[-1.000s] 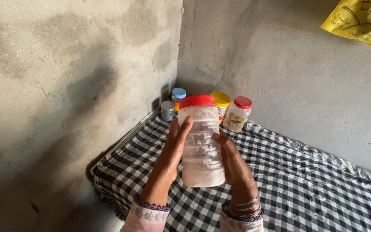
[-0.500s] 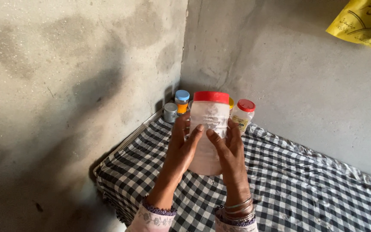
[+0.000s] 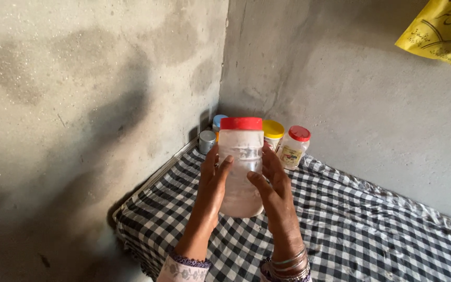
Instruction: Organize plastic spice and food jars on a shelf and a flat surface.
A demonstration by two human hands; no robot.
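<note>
While held upright, red-lidded jar looks cloudy.

Corner ahead is crowded: small grey tin, blue-lidded jar, yellow-lidded jar and red-lidded jar stand in a row along the back wall. Left wall closes off that side. The big red-capped jar between my palms blocks my straight reach to them. Checked cloth to my right lies open, room to pass there.
</note>
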